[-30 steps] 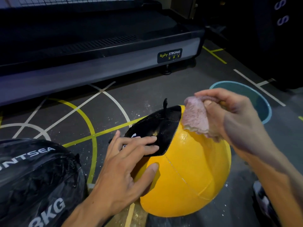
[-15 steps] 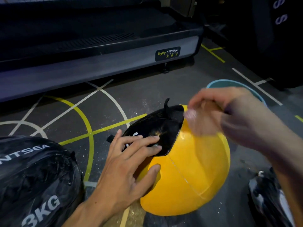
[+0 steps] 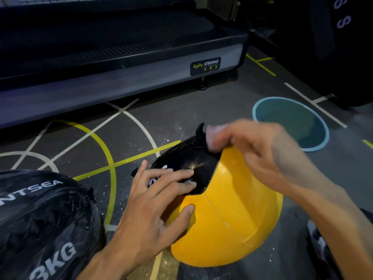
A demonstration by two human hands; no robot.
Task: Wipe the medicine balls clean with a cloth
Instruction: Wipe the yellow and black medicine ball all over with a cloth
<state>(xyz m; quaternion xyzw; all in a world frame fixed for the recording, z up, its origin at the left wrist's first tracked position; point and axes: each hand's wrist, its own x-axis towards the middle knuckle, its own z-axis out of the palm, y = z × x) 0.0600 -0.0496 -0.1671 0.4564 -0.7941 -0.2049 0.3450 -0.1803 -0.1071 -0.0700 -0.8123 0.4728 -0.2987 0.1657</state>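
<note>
Head view: the yellow medicine ball (image 3: 228,217) is sitting on the floor (image 3: 181,118) beside a black ball marked 3KG (image 3: 44,225). The left hand (image 3: 149,209) is lying spread and nearly flat on its black panel (image 3: 189,158), steadying it. The blurred right hand (image 3: 256,150) is pinching the pinkish cloth (image 3: 214,136) at the ball's top. The ball is looking heavy, smooth, likely slippery; bracing its side suits it.

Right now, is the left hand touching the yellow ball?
Touching. The head view shows the left hand on the yellow ball, fingers flat on its black panel and thumb against the yellow.
</note>
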